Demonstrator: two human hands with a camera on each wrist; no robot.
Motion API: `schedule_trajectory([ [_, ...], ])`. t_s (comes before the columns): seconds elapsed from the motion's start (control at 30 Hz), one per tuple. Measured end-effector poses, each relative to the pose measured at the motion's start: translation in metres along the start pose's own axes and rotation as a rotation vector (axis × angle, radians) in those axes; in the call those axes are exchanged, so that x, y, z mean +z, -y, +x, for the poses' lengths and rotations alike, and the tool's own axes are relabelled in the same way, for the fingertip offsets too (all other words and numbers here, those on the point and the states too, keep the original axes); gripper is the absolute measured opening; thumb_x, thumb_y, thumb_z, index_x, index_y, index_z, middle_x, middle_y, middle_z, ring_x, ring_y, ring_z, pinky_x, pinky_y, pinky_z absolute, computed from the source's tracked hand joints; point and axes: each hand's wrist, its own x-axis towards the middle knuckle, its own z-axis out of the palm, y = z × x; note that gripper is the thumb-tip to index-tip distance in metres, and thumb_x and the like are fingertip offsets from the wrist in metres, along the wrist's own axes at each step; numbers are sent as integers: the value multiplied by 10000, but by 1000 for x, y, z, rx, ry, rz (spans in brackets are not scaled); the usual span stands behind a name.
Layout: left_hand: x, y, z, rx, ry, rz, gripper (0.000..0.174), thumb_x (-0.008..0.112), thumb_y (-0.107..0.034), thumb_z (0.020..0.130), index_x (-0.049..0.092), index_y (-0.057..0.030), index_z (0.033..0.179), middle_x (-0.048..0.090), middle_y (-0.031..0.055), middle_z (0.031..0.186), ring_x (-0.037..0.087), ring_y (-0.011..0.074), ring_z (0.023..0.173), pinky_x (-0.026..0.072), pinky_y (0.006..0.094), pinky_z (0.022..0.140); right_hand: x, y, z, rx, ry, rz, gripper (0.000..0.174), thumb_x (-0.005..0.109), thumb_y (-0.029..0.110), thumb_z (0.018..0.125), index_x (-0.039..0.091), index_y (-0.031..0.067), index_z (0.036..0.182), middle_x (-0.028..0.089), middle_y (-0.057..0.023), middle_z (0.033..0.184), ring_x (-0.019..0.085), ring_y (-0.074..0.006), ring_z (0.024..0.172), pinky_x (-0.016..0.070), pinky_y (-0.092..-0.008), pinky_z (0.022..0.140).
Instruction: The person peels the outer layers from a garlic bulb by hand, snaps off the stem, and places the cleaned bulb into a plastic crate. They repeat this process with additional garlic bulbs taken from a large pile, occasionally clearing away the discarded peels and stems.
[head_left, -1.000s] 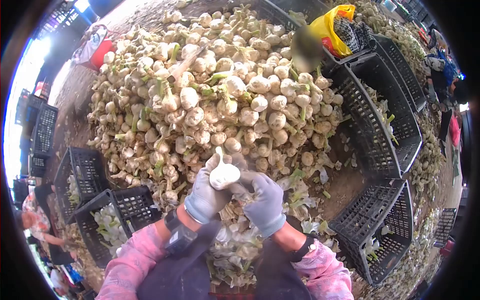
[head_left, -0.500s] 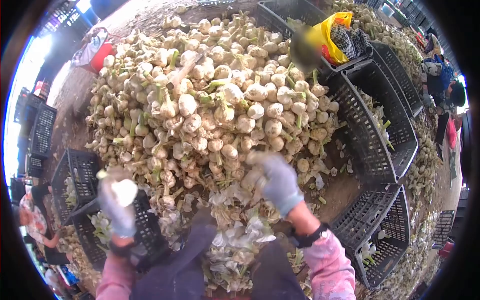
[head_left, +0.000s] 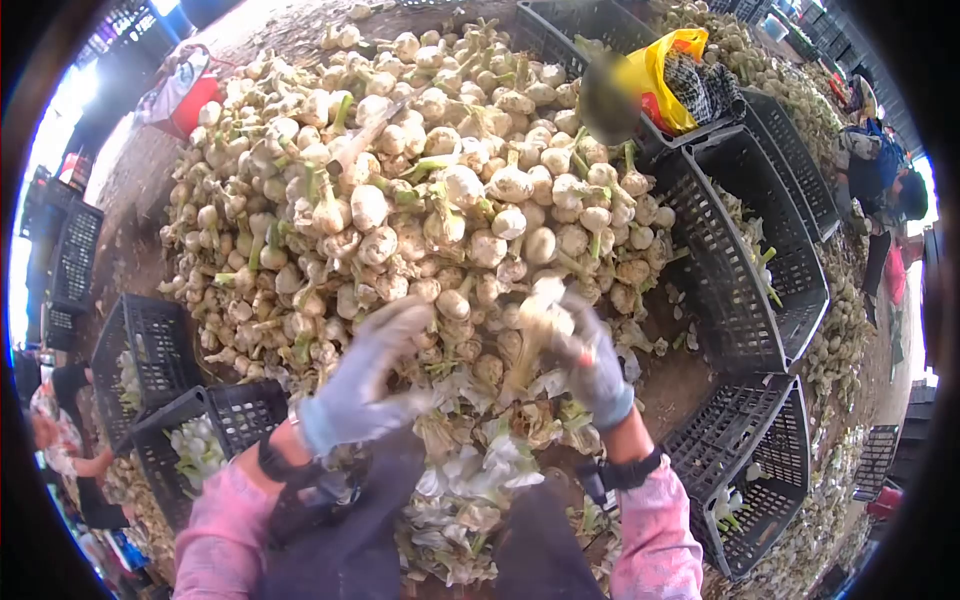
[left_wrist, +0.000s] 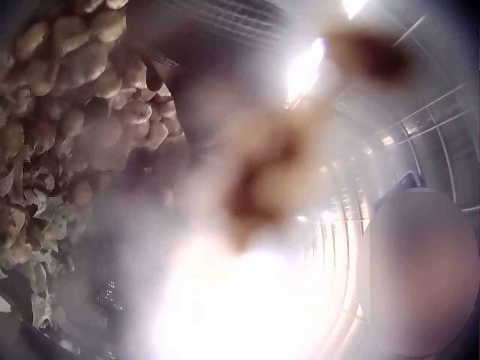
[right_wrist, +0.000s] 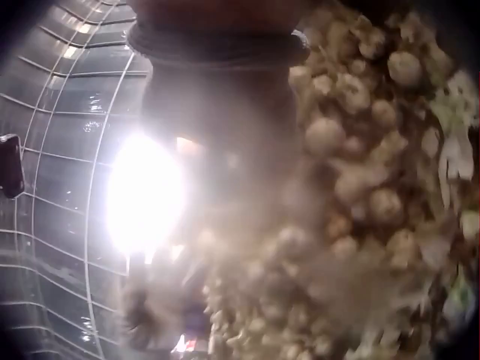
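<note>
My right hand [head_left: 597, 370], in a grey-white glove, holds a garlic bulb [head_left: 545, 308] over the near edge of the garlic heap [head_left: 400, 200]. The bulb's dry stem [head_left: 522, 365] hangs downward, and both are blurred. A small orange-red spot shows at the right hand's fingers; what it belongs to cannot be made out. Gloved as well, my left hand [head_left: 365, 380] is to the left of the bulb, apart from it, its fingers stretched out and holding nothing. Glare and blur hide most of both hands in the wrist views.
Black crates with trimmed garlic stand at the left [head_left: 190, 450] and right [head_left: 745, 470]. A larger crate [head_left: 730, 260] sits behind, beside a yellow bag [head_left: 670, 75]. Loose peelings [head_left: 465, 480] lie between the knees. Another person [head_left: 55, 430] is at far left.
The left hand carried a clean white garlic bulb out over the left crate, then came back without it. The right hand went to the heap and now holds another bulb.
</note>
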Motion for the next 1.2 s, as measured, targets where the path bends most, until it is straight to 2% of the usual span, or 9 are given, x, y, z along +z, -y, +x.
schedule_trajectory([
  [0.1,43,5,28,207,134,-102,925,717,-481,853,254,-94,1553,208,198,1604,157,347,1499,112,464,1224,31,-10,-28,220,205,198,799,682,534,888,424,-8,1415,617,-94,1215,612,-181,1075,505,-284,908],
  [0.13,48,7,32,208,255,-197,909,749,-412,850,266,-83,1546,239,186,1592,207,349,1485,152,467,1217,40,-8,-31,296,286,318,788,661,570,888,466,-12,1383,624,-87,1195,610,-171,1078,496,-274,915],
  [0.17,47,3,27,-69,406,-514,882,791,-276,837,287,-69,1532,279,146,1575,314,333,1441,228,460,1198,49,-6,-35,372,366,439,785,640,606,888,509,-15,1351,632,-80,1176,608,-161,1081,487,-264,922],
  [0.33,75,-5,5,-171,-94,-886,758,857,-109,763,407,-54,1371,444,122,1408,474,185,1289,425,323,1070,49,-24,-53,250,-13,110,633,611,523,944,579,-11,1283,662,-29,1030,627,-88,782,486,-209,676],
  [0.43,78,0,3,-231,-184,-489,776,885,-135,722,423,-57,1341,436,153,1400,529,243,1235,505,359,958,64,-9,-61,270,-130,25,522,681,263,936,518,-24,1340,646,-23,1055,634,-95,878,491,-217,737],
  [0.53,72,-21,10,15,-195,202,813,890,-156,685,437,-40,1349,480,187,1351,559,344,1192,510,409,935,84,-18,-56,101,-197,92,536,757,179,883,525,-31,1318,649,-40,1113,604,-131,1027,483,-271,911],
  [0.67,68,-21,9,68,-188,222,881,919,-223,626,436,-31,1338,541,214,1262,600,418,1079,517,422,907,95,-17,-54,20,-259,86,420,748,153,902,586,-21,1248,662,-62,1121,609,-116,1004,494,-269,895],
  [1.0,64,-13,7,-403,43,-515,750,902,-261,724,481,-37,1302,591,45,1216,568,99,1107,476,274,975,78,-7,-60,14,-189,-224,197,730,83,885,700,-13,1054,694,-59,1013,636,-142,913,501,-280,824],
  [1.2,62,-9,-3,-664,203,-1051,762,844,-202,767,442,-6,1385,586,64,1252,591,134,1104,499,297,953,56,-2,-49,-364,-52,-692,281,737,39,713,728,56,993,706,-100,980,668,-271,880,523,-337,797],
])
